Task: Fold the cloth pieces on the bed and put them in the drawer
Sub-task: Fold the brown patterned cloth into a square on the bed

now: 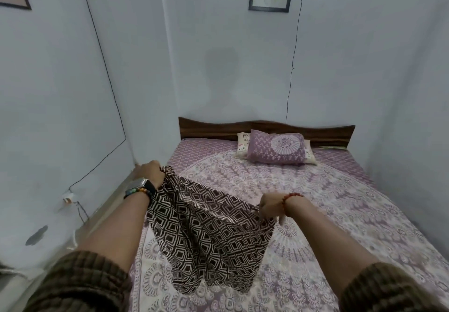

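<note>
A dark brown and white cloth (206, 236) with a diamond print hangs stretched between my two hands above the bed (340, 214). My left hand (150, 172) grips its upper left corner, raised near the left edge of the bed. My right hand (271, 206) pinches the opposite corner, lower and nearer the middle of the bed. The cloth's lower part droops down onto the purple patterned bedsheet. No drawer shows in this view.
Two pillows (277, 150) lie against the wooden headboard (264, 128) at the far end. Walls close in the bed on the left, back and right. A charger plug (66, 198) with a cable sits on the left wall.
</note>
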